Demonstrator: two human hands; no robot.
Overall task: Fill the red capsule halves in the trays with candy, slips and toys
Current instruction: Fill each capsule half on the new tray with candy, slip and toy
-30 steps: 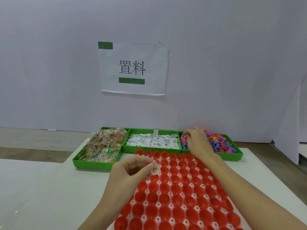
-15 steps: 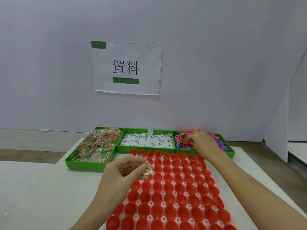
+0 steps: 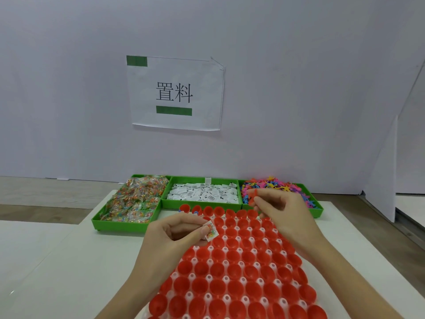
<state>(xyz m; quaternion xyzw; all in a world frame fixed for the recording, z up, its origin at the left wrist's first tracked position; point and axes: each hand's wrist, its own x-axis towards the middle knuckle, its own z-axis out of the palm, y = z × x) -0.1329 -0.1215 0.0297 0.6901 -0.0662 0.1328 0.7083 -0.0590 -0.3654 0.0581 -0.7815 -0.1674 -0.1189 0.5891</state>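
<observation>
White surface (image 3: 57, 261) carries everything in front of me, with a pale wall behind it and a paper sign (image 3: 176, 93) taped there. Nearest me lies the tray of red capsule halves (image 3: 232, 268), row on row of open cups facing up; most look unfilled, though a couple at the far left corner seem to hold something blue, too small to tell. Beyond it stand three green bins side by side: the candy bin (image 3: 128, 201) on the left with clear packets of coloured sweets, the slip bin (image 3: 202, 194) in the middle with white printed slips, and the toy bin (image 3: 308, 196) on the right heaped with small bright plastic figures. My left hand (image 3: 174, 236) hovers over the far left part of the capsule tray, thumb and forefinger pinching a candy packet (image 3: 210, 231). My right hand (image 3: 282, 215) is over the far right edge of the tray, just in front of the toy bin, its fingers curled and pinching a small red toy (image 3: 253, 195) at their tips.
</observation>
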